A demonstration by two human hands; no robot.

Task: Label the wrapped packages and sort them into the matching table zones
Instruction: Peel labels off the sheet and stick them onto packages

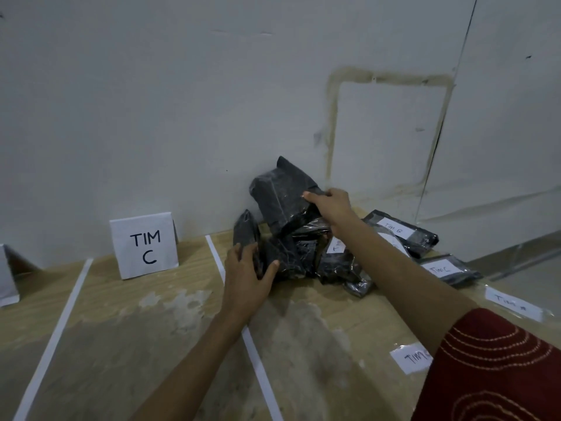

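The right hand (331,208) is gripping the top black package (280,192). Its fingers are curling round the right edge, and it is holding this package tilted above the pile, close to the wall (151,101). The left hand (247,276) is gripping a lower black package (288,258) at the left side of the pile, and the thumb is pressing on its front. Just behind this hand a narrow black package (246,227) is standing upright.

The pile is lying on the wooden table (151,314) against the wall, to the right of a white tape line (261,375). Beside the pile on the right, the TIM B package (400,230) and the TIM C package (446,270) are lying flat with their labels facing up. Two loose labels (513,303) are lying nearer to the person.

On the left of the tape line, the TIM C sign (144,246) is standing near the wall. A red sleeve (491,375) is covering the right upper arm.
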